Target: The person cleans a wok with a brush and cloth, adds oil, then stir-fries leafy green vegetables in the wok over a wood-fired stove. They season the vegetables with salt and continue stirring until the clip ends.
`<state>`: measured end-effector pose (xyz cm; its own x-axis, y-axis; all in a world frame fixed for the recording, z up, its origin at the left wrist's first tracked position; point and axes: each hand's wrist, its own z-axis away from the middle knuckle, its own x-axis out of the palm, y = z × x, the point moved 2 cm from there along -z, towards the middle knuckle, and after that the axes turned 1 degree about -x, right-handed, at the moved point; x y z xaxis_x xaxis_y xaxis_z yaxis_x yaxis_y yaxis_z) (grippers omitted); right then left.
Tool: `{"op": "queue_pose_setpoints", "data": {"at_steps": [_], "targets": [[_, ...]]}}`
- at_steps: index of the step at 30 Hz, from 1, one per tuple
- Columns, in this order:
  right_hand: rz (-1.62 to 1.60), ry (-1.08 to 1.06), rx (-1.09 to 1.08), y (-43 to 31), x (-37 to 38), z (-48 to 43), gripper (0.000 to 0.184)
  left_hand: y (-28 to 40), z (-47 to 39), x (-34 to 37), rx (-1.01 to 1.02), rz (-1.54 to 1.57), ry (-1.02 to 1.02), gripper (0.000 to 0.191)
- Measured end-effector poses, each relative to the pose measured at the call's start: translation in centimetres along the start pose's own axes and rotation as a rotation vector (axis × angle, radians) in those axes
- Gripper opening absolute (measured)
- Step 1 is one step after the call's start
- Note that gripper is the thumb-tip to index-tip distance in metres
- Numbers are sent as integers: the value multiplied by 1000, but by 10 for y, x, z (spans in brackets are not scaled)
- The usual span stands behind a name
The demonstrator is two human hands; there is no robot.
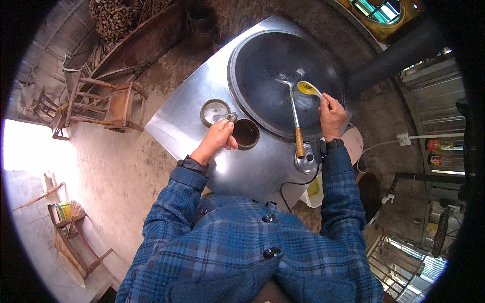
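Note:
My right hand (332, 114) grips the handle of a pale spoon (308, 88) above a large dark wok (261, 72). Yellow liquid with dark bits lies in the spoon's bowl. A wok spatula (298, 132) with a wooden handle rests under it, its metal end in the wok and its handle over the rim. My left hand (216, 139) pinches a small metal utensil, probably a spoon (224, 116), whose end reaches over a round jar (214, 110) of white contents. Right beside those fingers stands a dark jar (247, 133) with dark contents.
The wok sits in a shiny metal stove top (182, 113). By my right forearm are a glass lid (306, 161), a black cable (284, 185) and a pale plastic container (314, 193). A black stovepipe (394, 57) rises at right; wooden chairs (117, 104) stand at left.

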<state>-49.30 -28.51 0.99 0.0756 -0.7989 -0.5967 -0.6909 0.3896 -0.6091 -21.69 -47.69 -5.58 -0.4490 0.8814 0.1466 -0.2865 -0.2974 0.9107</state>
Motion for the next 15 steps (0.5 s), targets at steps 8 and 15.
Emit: {"op": "queue_pose_setpoints", "data": {"at_steps": [8,15], "targets": [[-601,65,680,14,-1,18,18,-7,-7,-6,-37,62,-42,27],[-1170,-146,1190,-28,3,94,14,-6,-11,-6,-36,32,-39,28]]}}
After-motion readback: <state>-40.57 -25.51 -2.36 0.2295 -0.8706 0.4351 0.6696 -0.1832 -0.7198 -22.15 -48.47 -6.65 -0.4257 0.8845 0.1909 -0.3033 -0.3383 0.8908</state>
